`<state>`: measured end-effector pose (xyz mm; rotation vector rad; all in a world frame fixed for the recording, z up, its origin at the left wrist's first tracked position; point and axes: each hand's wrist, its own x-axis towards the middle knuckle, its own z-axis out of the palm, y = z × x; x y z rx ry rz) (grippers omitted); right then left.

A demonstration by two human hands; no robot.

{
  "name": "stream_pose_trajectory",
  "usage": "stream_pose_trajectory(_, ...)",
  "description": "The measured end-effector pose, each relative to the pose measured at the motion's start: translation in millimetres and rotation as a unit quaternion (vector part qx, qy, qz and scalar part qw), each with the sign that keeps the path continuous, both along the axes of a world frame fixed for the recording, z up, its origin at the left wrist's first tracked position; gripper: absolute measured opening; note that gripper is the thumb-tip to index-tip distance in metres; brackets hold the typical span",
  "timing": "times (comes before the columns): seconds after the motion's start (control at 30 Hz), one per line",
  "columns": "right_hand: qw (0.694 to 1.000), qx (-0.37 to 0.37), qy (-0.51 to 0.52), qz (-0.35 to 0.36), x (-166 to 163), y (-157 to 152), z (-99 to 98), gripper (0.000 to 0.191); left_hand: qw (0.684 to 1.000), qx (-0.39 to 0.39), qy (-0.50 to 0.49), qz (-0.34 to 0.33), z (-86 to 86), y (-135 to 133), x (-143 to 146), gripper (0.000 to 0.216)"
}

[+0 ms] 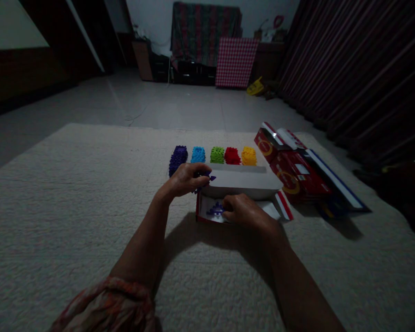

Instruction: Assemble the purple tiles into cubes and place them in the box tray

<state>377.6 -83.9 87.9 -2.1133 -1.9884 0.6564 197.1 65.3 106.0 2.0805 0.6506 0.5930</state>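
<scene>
The open box (202, 213) lies on a pale quilted cover (90, 198), its raised white lid (244, 180) standing along the far side, and one purple piece (214, 210) rests inside, toward the box's left end. What could go wrong most readily is a snag: the toothed edges of the held piece (212, 178), at the lid's left end, could catch the card and pull the box askew or twist out of the fingers. The row beyond the box, made up of a dark purple stack (178, 159), a blue stack (198, 154), a green stack (217, 155), a red stack (232, 156) and a yellow stack (249, 156), could slump if the left hand (191, 177) brushed it, since the dark purple and blue ones stand just past that hand. The dim light may also make a purple piece easy to misjudge. As for pose, the left arm comes up from the near left of the box, wrist bent over, palm down, thumb and fingers pinching the held piece. The right hand (242, 210) reaches in over the box's near edge, its forearm slanting from the near right, fingers curled down against the piece inside; whether that grip has closed on it, I cannot tell.
</scene>
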Motion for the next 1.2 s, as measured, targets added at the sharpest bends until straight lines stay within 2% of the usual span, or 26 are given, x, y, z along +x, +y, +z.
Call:
stream_pose_trajectory(0.2,0.999,0.020,0.021,0.014,3,1,-4.9,0.006,1.000,-0.025,-0.006,-0.017,-4.0,2,2,0.034)
stream_pose_trajectory(0.37,0.999,-0.015,0.028,0.021,0,3,-0.5,0.011,0.998,-0.044,0.010,-0.032,-5.0,1,4,0.036)
stream_pose_trajectory(0.6,0.997,-0.015,0.071,0.026,-1,2,3.2,0.016,0.998,-0.046,0.014,-0.036,-3.7,0,4,0.035)
stream_pose_trajectory(1.03,0.999,-0.031,0.032,0.029,-4,4,-0.5,0.013,0.997,-0.059,-0.012,-0.051,-5.8,-1,6,0.033)
stream_pose_trajectory(1.13,0.999,-0.001,0.037,0.029,-2,0,3.6,0.012,0.996,-0.074,-0.005,-0.045,-4.8,-2,6,0.033)
stream_pose_trajectory(1.2,0.998,0.052,0.042,0.018,0,-1,5.8,0.009,0.996,-0.082,0.000,-0.046,-4.6,-2,6,0.034)
